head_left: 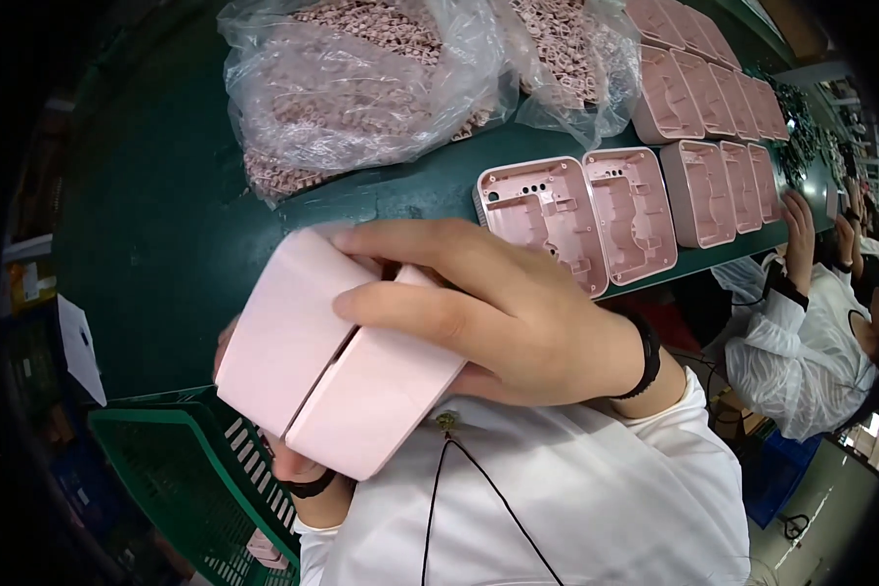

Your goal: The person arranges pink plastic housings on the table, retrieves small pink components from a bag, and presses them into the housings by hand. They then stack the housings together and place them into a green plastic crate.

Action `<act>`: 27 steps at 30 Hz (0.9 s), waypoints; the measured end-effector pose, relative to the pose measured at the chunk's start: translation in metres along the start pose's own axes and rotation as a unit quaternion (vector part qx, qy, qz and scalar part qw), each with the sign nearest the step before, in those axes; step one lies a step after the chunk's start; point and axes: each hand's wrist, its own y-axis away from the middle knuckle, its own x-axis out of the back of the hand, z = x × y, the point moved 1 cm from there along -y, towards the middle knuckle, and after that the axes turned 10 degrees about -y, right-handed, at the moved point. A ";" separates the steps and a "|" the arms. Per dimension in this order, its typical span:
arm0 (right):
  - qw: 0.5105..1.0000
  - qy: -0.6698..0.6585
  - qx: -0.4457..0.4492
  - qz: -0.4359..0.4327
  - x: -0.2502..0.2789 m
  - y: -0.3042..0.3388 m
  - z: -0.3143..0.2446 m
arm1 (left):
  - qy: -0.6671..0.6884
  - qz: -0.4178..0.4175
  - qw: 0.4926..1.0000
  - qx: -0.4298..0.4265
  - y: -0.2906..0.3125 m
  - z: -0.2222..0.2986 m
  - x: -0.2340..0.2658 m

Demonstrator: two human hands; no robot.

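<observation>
In front of my chest I hold a pale pink plastic housing (281,327) with rounded corners, tilted. It looks like two shells set against each other, with a narrow dark gap running between them. My right hand (523,317) grips it from the right, its index and middle fingers reaching over both shells across the gap. From the left and below, my left hand (291,461) supports the housing, which covers most of that hand; some fingertips and the part by the wrist show. What lies inside the two shells is hidden.
Two open pink shells (635,220) lie on the green table (156,264), with rows of similar shells (703,181) beyond. Clear plastic bags (361,98) of small pink parts stand at the back. A green basket (156,420) is lower left. A co-worker's hand (799,234) shows at right.
</observation>
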 end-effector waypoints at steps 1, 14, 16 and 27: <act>0.998 0.059 0.034 -0.017 0.001 -0.002 -0.002 | 0.038 0.013 0.999 0.012 -0.006 0.006 -0.001; 0.925 0.309 0.207 -0.074 -0.040 0.007 0.010 | -0.156 -0.027 0.983 0.094 -0.009 -0.020 -0.001; 0.922 0.340 0.166 -0.082 -0.035 0.014 0.003 | -0.075 0.035 0.994 0.070 0.003 -0.026 0.003; 0.941 0.325 0.051 -0.075 -0.052 0.084 0.016 | -0.143 -0.003 0.972 0.189 0.038 -0.022 0.043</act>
